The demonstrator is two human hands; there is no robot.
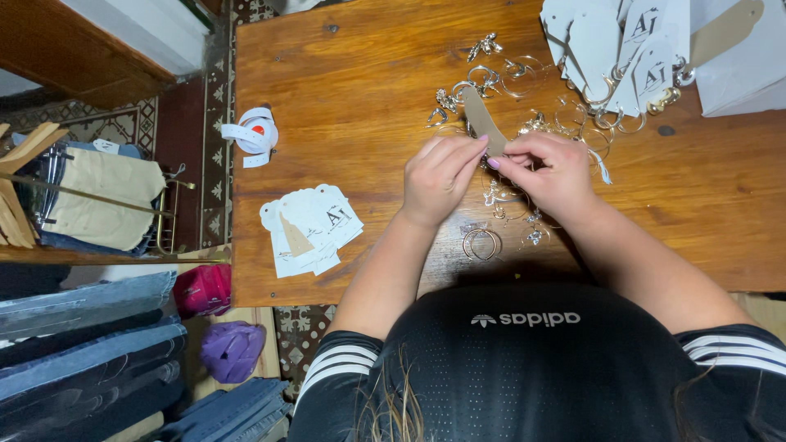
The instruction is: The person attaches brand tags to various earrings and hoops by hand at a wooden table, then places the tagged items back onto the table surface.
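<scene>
2 hands [499, 168] pinch brown card [481, 121].

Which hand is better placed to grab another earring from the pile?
Probably right. The right hand sits beside the loose earrings, while the left hand pinches the brown card and lies further from the pile. Both currently touch the card.

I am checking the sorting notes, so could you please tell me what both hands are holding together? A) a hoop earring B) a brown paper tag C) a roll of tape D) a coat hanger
B: the left hand and right hand pinch a brown paper tag between their fingertips above the wooden table.
</scene>
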